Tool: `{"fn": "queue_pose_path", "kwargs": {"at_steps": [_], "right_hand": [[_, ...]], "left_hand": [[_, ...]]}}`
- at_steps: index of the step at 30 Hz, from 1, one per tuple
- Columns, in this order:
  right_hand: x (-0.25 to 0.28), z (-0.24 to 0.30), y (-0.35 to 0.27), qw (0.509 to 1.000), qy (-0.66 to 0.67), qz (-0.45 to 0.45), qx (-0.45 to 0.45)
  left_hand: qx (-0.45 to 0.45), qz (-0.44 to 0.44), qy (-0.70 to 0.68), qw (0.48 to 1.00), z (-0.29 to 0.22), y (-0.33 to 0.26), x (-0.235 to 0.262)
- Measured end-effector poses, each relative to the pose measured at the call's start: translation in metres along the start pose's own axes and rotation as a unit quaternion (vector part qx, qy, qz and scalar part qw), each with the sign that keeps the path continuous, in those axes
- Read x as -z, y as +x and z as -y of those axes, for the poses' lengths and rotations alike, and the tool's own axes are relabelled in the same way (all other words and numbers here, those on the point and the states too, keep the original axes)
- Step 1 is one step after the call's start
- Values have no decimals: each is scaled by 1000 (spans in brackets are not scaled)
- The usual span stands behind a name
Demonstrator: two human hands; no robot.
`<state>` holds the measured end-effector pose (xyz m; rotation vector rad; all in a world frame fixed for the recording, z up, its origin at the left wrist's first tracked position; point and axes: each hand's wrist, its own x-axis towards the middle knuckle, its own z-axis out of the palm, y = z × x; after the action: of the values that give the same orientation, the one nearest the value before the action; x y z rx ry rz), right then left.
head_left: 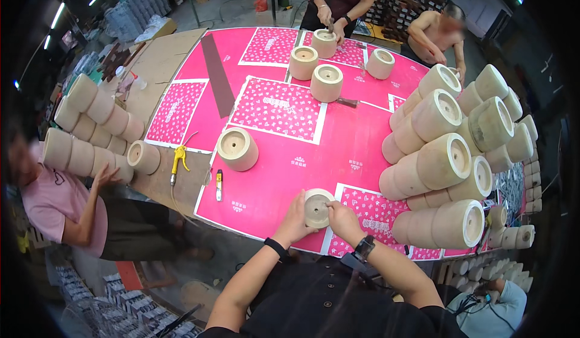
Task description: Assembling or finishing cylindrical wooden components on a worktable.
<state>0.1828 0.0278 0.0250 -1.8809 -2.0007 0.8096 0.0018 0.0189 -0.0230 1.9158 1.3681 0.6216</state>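
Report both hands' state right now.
Left hand: holding the pale round block by its side.
Right hand: curled at the block's rim; any grip cannot be told.

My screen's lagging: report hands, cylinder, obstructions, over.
Left hand holds cylinder at left side. Right hand at its right rim. Cylinder hollow-up, centre hole visible. Stacked cylinders rightward, apart from hands.

Pale, round wooden block (316,212) between both hands (293,218) (344,221) at a pink table (281,178).

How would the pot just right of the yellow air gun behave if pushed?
The pot looks squat, so it would probably slide before tipping. Its round side suggests rolling once knocked over; its thick rim hints at stiffness.
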Motion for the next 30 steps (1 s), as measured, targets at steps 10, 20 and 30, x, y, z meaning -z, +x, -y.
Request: {"fn": "queue_pose_path", "kwargs": {"at_steps": [10,20,30], "right_hand": [[-97,-11,-6,947,212,-198,-136],[-3,-10,-13,934,-182,214,222],[22,-23,27,778,-289,142,540]], "left_hand": [[45,-55,87,994,-25,-26,-21],[-28,-5,-6,1000,0,-16,-27],[-35,19,10,999,4,-10,-23]]}}
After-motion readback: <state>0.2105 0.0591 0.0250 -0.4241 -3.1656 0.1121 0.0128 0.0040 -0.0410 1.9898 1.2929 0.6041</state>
